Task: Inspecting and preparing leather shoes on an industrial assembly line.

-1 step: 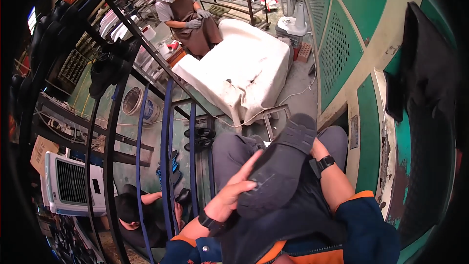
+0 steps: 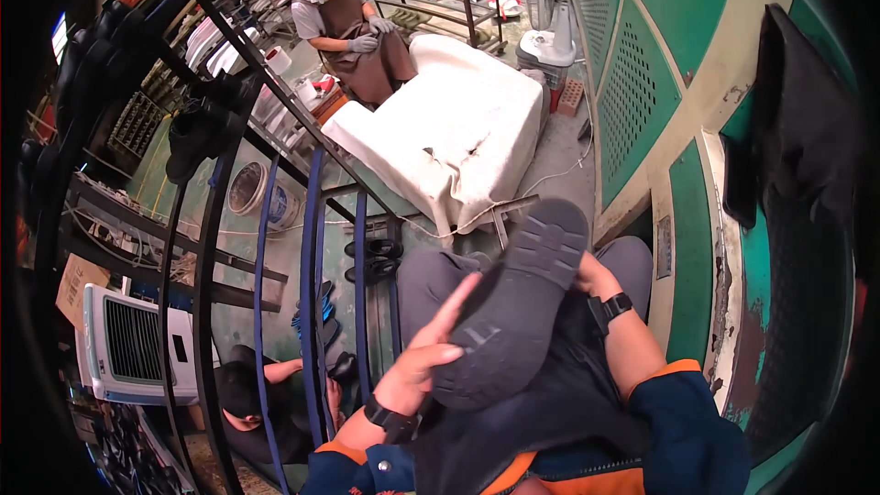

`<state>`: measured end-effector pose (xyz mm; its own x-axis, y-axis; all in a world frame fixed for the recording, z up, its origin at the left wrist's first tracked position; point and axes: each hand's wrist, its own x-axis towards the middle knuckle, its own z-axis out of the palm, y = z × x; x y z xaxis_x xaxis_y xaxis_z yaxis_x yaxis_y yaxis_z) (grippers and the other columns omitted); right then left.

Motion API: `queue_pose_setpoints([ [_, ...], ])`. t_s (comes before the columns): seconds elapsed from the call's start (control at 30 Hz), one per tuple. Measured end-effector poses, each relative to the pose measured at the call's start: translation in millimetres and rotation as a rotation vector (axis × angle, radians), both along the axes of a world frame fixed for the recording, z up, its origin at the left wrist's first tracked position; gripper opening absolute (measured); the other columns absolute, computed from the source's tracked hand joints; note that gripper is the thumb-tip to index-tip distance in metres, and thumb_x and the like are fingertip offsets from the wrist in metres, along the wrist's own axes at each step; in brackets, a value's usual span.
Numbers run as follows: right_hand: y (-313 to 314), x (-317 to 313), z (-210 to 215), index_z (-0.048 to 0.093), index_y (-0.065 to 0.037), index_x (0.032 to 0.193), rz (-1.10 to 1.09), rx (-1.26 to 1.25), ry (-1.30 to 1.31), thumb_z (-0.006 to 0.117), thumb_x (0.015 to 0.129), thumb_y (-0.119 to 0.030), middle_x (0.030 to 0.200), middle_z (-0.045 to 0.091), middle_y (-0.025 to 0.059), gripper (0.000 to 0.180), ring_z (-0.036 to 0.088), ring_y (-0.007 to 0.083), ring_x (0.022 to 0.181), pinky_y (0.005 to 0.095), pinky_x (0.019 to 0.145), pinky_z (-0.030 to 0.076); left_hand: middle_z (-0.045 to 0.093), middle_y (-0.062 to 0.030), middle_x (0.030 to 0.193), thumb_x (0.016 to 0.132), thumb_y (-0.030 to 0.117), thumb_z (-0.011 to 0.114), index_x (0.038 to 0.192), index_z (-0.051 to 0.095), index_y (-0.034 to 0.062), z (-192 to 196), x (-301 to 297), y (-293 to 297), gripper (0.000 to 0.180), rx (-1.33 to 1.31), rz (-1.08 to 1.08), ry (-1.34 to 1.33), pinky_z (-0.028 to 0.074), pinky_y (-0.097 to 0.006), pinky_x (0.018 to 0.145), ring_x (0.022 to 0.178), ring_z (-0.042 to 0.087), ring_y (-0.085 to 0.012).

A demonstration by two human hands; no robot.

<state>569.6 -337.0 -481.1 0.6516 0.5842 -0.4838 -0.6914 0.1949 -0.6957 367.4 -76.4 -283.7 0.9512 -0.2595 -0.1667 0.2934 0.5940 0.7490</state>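
Observation:
A black shoe (image 2: 522, 321) is held over my lap, its dark treaded sole turned up toward me and its length slanting from lower left to upper right. My left hand (image 2: 424, 357) grips its near left side, the thumb lying on the sole's edge and the fingers stretched along the side. On the far right side my right hand (image 2: 594, 277) holds the shoe; most of its fingers are hidden behind it. The shoe's upper is mostly out of sight. Both of my wrists carry dark bands.
A dark metal rack (image 2: 312, 312) with shoes rises at my left. Ahead stands a white-covered table (image 2: 458, 110), with a seated gloved person (image 2: 353, 32) behind it and a fan (image 2: 547, 37) beside it. Green panels (image 2: 632, 82) line the right. Another person (image 2: 261, 403) is at lower left.
The shoe has turned slightly so that its sole faces me more fully. My left hand has shifted a little down and left with it.

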Motion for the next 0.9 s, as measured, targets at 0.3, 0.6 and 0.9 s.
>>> queue_pose_setpoints([
  [0.3, 86.9, 13.5, 113.1, 0.048, -0.004, 0.138, 0.122, 0.690, 0.010, 0.061, 0.095, -0.042, 0.121, 0.063, 0.0177, 0.059, 0.067, 0.0316, 0.103, 0.0406, 0.081, 0.057, 0.060, -0.0152, 0.128, 0.062, 0.042, 0.088, 0.138, 0.047, -0.0015, -16.3, -15.2, 61.6, 0.096, -0.163, 0.659, -0.168, 0.046, -0.046, 0.105, 0.117, 0.060, -0.0329],
  [0.6, 163.0, -22.9, 138.3, 0.037, -0.005, 0.148, 0.399, 0.459, 0.183, 0.044, 0.101, -0.052, 0.142, 0.050, 0.0211, 0.066, 0.054, 0.0401, 0.126, 0.0538, 0.104, 0.045, 0.032, -0.0193, 0.156, 0.072, 0.019, 0.082, 0.156, 0.025, 0.0123, 4.0, -21.8, 88.8, 0.102, 1.451, 0.769, -0.936, 0.031, -0.049, 0.115, 0.142, 0.035, -0.0371],
  [0.9, 139.8, -61.7, 120.2, 0.032, -0.005, 0.150, 0.119, 0.675, 0.322, 0.043, 0.102, -0.018, 0.139, 0.054, 0.0168, 0.051, 0.061, 0.0253, 0.121, 0.0399, 0.104, 0.050, 0.066, -0.0140, 0.117, 0.077, 0.020, 0.061, 0.112, 0.068, 0.0033, 8.9, -30.0, 54.7, 0.040, 1.789, 0.675, -0.875, 0.038, -0.049, 0.103, 0.112, 0.061, -0.0313],
])
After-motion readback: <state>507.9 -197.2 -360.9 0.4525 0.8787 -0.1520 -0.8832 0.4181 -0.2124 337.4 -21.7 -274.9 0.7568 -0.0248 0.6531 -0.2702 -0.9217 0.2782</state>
